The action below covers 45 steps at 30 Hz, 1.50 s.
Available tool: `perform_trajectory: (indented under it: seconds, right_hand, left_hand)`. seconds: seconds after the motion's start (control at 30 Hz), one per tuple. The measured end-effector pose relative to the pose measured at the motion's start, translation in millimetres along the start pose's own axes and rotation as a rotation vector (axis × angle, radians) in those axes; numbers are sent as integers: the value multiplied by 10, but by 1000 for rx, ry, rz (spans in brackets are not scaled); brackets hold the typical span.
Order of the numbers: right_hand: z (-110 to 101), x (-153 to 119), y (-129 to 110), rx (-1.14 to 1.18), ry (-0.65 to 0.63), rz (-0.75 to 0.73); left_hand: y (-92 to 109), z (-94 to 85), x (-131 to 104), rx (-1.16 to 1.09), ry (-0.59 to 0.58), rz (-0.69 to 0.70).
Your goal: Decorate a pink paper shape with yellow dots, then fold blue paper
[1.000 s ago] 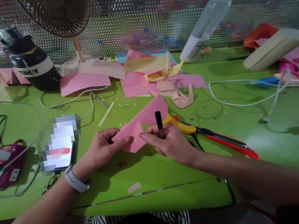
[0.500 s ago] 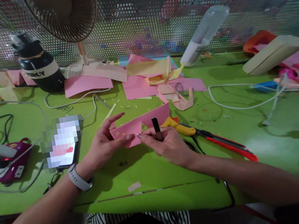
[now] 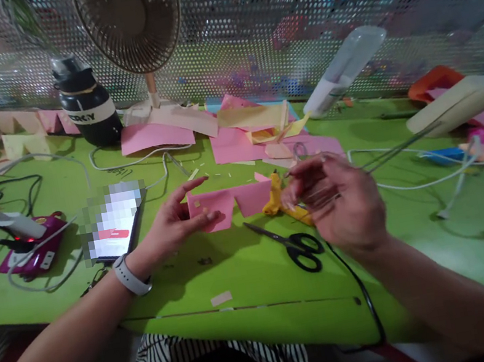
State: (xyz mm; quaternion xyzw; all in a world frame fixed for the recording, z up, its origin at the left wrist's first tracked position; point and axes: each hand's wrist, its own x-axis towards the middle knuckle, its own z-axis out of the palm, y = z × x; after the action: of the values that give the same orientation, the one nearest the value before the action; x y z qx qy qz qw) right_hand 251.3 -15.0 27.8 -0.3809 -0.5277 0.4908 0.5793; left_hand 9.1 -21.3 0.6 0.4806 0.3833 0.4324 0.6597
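Note:
My left hand (image 3: pixel 178 218) pinches a folded strip of pink paper (image 3: pixel 252 199) at its left end, thumb in front. The strip stands on edge, with a V-shaped gap along its lower side and a small pale patch near the thumb. Raised to the right of the paper, my right hand (image 3: pixel 344 206) is blurred, its fingers curled. Thin metal tweezers (image 3: pixel 400 148) jut out behind it, apart from the paper. Black-handled scissors (image 3: pixel 293 245) lie between the hands. A yellow tool (image 3: pixel 295 214) is partly hidden by my right hand.
A lit phone (image 3: pixel 118 221) and a purple power strip (image 3: pixel 42 244) with cables are on the left. Behind stand a black bottle (image 3: pixel 92 114), a fan (image 3: pixel 132 22) and paper pieces (image 3: pixel 235 144). A clear bottle (image 3: pixel 344 69) leans at the back right.
My right hand has left the pink paper, moving right and up with the tweezers, which now point away to the right. The scissors have come into view. My left hand keeps hold of the paper.

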Motion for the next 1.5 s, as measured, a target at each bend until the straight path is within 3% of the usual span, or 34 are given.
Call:
perform_trajectory:
  seconds: [0.17,0.4,0.6,0.67,0.8,0.9,1.0,1.2,1.37,1.5]
  right_hand:
    - [-1,-87,0,-118,0,59]
    - [44,-151,148,-64,-295,53]
    - [84,-186,160,-138,-284,26]
    - [80,-189,170,-54,-312,90]
    - [104,-174,198,115,-453,363]
    - [152,-168,238,143,-420,525]
    - [185,-176,291,108,-404,583]
    - [173,-188,363,35,-307,466]
    - [144,-203,364,56,-259,390]
    - [122,-218,357,13,-229,333]
  left_hand:
    - [6,-6,-13,67,-7,4]
    - [-1,16,-22,-10,-70,4]
    - [-32,15,-18,-84,-67,5]
    - [-64,5,-19,-139,-41,-8]
    - [-115,-19,-19,-114,-11,52]
    - [-125,-20,-14,-79,-17,96]
    - [-128,-2,-7,-89,-44,124]
    - [-135,37,-12,-105,-140,151]
    - [-92,24,-27,-2,-174,31]
    - [-15,-3,-35,112,-129,-42]
